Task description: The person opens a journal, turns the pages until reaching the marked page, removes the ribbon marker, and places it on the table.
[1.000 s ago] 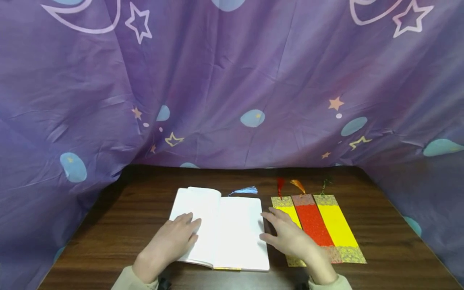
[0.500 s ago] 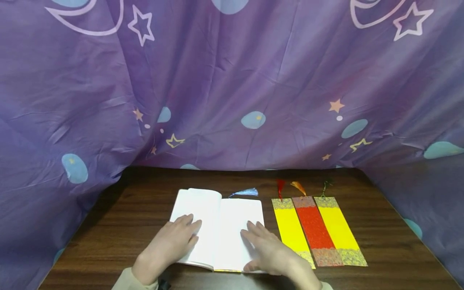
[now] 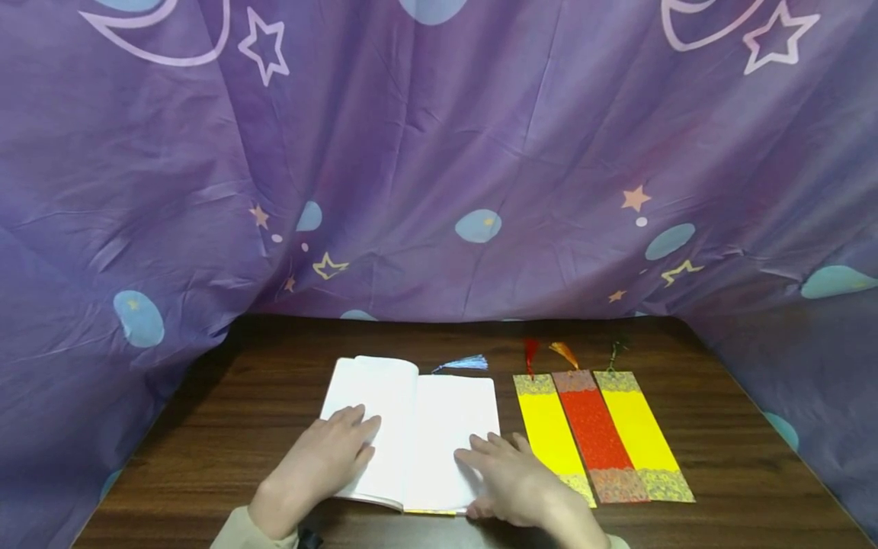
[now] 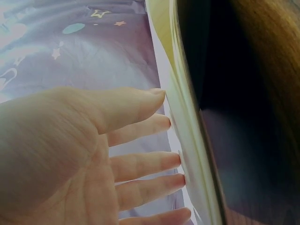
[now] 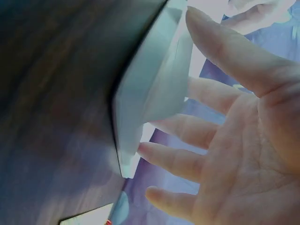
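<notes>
An open notebook point(image 3: 446, 412) with blank white pages lies on the brown table. My left hand point(image 3: 325, 450) rests on its left page, fingers extended; in the left wrist view the fingertips point(image 4: 173, 159) meet the paper beside the stacked page edges. Over the lower right corner is my right hand point(image 3: 517, 480), its fingers spread. From the right wrist, a page point(image 5: 171, 89) bows up from the stack, close by the thumb and fingers of that hand. A blue tassel point(image 3: 463, 363) sticks out past the notebook's top edge.
Right of the notebook lie three bookmarks side by side: a yellow one point(image 3: 545, 431), a red one point(image 3: 595, 431) and another yellow one point(image 3: 641, 431), each with a tassel at the top. A purple curtain point(image 3: 425, 152) hangs behind the table point(image 3: 226, 427).
My right hand has moved left and toward me, from the notebook's right edge onto its lower right corner, uncovering the left yellow bookmark. The left hand has stayed in place.
</notes>
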Available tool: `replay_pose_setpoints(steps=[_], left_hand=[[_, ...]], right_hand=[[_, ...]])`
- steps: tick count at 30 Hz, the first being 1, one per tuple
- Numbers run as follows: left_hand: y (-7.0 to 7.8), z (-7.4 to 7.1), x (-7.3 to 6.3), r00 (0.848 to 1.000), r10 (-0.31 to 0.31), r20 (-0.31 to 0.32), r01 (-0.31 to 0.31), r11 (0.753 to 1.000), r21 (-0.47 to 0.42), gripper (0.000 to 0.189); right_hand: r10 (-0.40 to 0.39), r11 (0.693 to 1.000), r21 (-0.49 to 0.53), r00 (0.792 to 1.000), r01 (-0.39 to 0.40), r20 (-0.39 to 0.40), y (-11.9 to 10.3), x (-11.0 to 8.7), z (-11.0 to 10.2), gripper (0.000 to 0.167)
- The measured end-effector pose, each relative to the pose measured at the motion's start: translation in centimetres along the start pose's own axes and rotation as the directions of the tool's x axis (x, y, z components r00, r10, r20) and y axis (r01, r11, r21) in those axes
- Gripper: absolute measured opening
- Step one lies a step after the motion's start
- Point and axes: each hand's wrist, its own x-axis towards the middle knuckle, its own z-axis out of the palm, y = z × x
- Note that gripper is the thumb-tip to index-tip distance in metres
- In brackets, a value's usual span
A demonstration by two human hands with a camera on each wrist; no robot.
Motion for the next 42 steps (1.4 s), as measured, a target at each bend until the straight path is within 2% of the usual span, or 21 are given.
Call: replay_pose_setpoints(steps=[9, 13, 18, 21, 25, 28, 32, 35, 37, 39, 42], left_hand=[[0.0, 0.1, 0.0, 0.999, 0.020, -0.029, -0.020, 1.000, -0.003, 0.032], [0.0, 0.1, 0.0, 1.000, 0.007, -0.015, -0.007, 1.000, -0.006, 0.033], [0.1, 0.0, 0.1, 1.000, -0.012, 0.012, 0.013, 1.000, -0.009, 0.034], [0.2, -0.1, 0.0, 1.000, -0.015, 0.013, 0.016, 1.000, -0.015, 0.034], [0.2, -0.1, 0.0, 1.000, -0.016, 0.001, 0.016, 1.000, -0.017, 0.034], [0.2, -0.2, 0.0, 1.000, -0.015, -0.005, 0.015, 1.000, -0.014, 0.033], [0.1, -0.3, 0.0, 1.000, 0.002, -0.022, -0.001, 1.000, 0.008, 0.033], [0.0, -0.4, -0.1, 0.999, 0.020, -0.043, -0.020, 1.000, 0.014, 0.033], [-0.1, -0.4, -0.2, 0.998, 0.030, -0.054, -0.030, 1.000, -0.003, 0.033], [-0.1, -0.4, -0.2, 0.997, 0.041, -0.068, -0.042, 0.999, -0.012, 0.033], [-0.3, -0.3, -0.3, 0.997, 0.031, -0.071, -0.033, 0.999, -0.027, 0.035]], right_hand=[[-0.044, 0.998, 0.044, 0.999, 0.045, -0.014, 0.5, -0.1, -0.5, 0.032], [-0.072, 0.996, 0.056, 0.996, 0.075, -0.056, 0.7, -0.1, -0.6, 0.033], [-0.071, 0.994, 0.067, 0.985, 0.082, -0.157, 0.8, 0.0, -0.9, 0.042], [-0.050, 0.993, 0.087, 0.966, 0.075, -0.255, 0.7, 0.2, -1.1, 0.043], [-0.032, 0.988, 0.126, 0.917, 0.089, -0.398, 0.3, 0.6, -1.1, 0.046], [0.014, 0.977, 0.196, 0.884, 0.088, -0.468, -0.4, 0.9, -1.1, 0.053], [0.152, 0.941, 0.337, 0.849, 0.033, -0.506, -1.6, 1.7, -1.1, 0.068], [0.257, 0.887, 0.462, 0.833, -0.001, -0.490, -2.7, 2.6, -1.2, 0.078], [0.298, 0.842, 0.539, 0.836, -0.003, -0.461, -3.6, 3.4, -1.2, 0.082], [0.308, 0.801, 0.598, 0.849, 0.012, -0.429, -4.4, 4.1, -1.2, 0.084], [0.303, 0.764, 0.644, 0.867, 0.027, -0.396, -5.7, 5.1, -1.0, 0.085]])
